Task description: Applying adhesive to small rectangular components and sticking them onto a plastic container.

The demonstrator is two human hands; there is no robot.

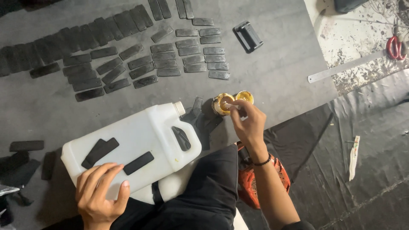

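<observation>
A white plastic jug lies on its side across my lap and the dark mat, with three flat black strips resting on it. My left hand rests on the jug's lower end, fingers spread beside one strip. My right hand reaches over two small yellow glue pots on the mat, fingertips pinched on something thin at the left pot; what it holds is too small to tell.
Many black rectangular strips lie in rows across the grey mat. A black clip-like block sits beyond them. A metal ruler and red scissors lie on the paint-spattered floor at right. An orange object sits by my knee.
</observation>
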